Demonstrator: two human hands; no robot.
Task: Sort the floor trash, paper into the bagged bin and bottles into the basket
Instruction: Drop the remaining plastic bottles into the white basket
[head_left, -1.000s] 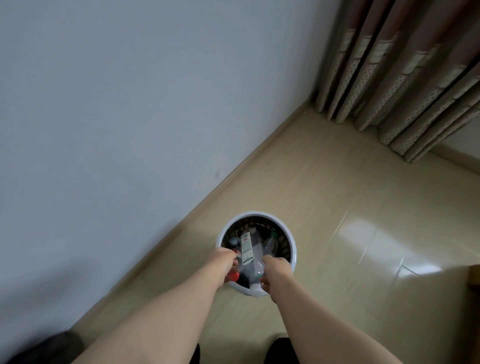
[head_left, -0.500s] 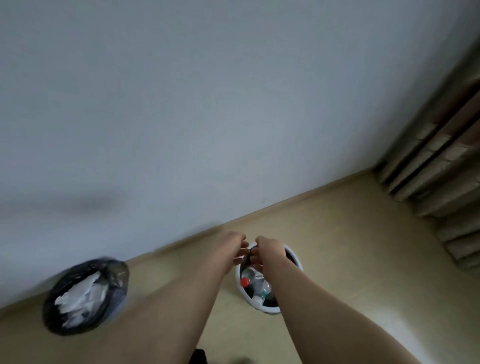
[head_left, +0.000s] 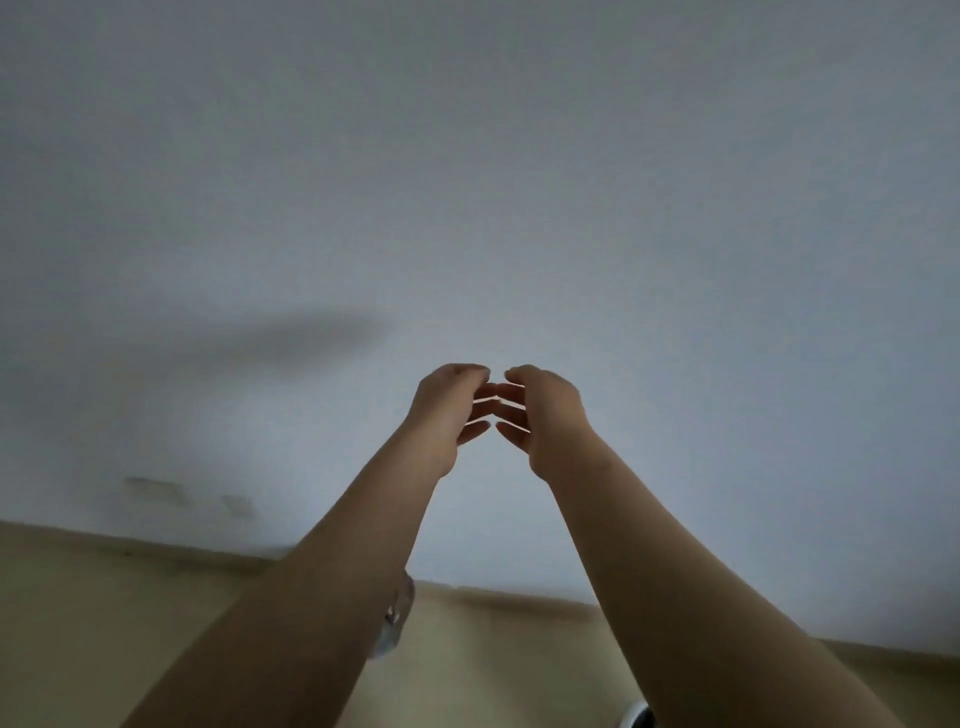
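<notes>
Head view, the only one:

- Your left hand (head_left: 445, 413) and right hand (head_left: 543, 415) are up in front of the plain pale grey wall (head_left: 467, 156); fingers loosely curved, tips facing and almost meeting; nothing is pinched or carried in either.
- Step in hand, as I judge it: between items; both hands free, so you are due to look for the next piece of floor trash.
- The white-rimmed round basket (head_left: 637, 716) shows only as a sliver at the bottom edge, just beside your right forearm, low and well apart from both hands; its contents are hidden here.
- The bagged bin is not in view.
- A pale translucent object (head_left: 397, 616) peeks out from behind your left forearm, down on the beige glossy floor (head_left: 493, 670); too little shows to say whether it is a bottle.
- Next move calls for tipping your head down to find what lies on the floor; identify paper or bottle before reaching; then go to the matching container.
</notes>
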